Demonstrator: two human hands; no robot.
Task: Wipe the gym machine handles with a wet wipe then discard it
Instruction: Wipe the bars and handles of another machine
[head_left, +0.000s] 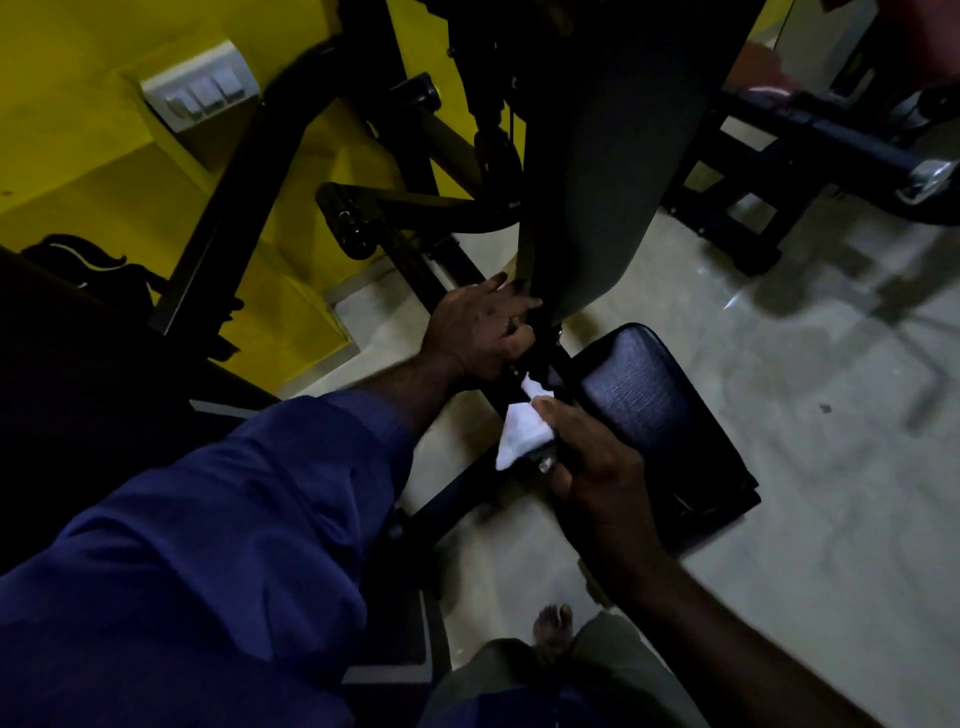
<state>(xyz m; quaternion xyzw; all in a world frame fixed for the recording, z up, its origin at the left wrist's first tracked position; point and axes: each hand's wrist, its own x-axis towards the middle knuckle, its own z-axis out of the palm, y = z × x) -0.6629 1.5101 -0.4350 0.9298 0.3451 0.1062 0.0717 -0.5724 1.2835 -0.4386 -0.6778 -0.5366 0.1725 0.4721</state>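
While standing nearest the camera, bare foot (553, 629): resting on the pale floor (805, 545), toes pointing forward, grey trouser legs (519, 680) showing just below it.
Left sleeve (208, 519): blue, extending from the lower left, ending short of the wrist and leaving the forearm bare.
Right hand (587, 462): extending from the lower right, fingers curling round the wet wipe (519, 434) and a short black handle (546, 463) with a metal end, thumb pressing on top of the wipe.
Wet wipe: white, bunched, being pinched against the handle, its upper tip touching the black frame (415, 249) just left of the seat pad (654, 410), its lower corner hanging free.
Left hand (475, 332): lying just beyond the wipe, fingers curling over the black frame under the lower edge of the back pad (613, 182), gripping it; exact part being gripped too dark for telling.
Seat pad: black, textured, lying right of both hands.
Back pad: dark grey, rising steeply above the left hand.
Dark bundle (88, 265): lying at far left against the wall, too dim for naming.
Yellow wall (78, 130): running behind the frame at left, carrying a white switch plate (200, 85).
Second machine (810, 150): standing well apart at upper right, showing a chrome bar end (930, 179).
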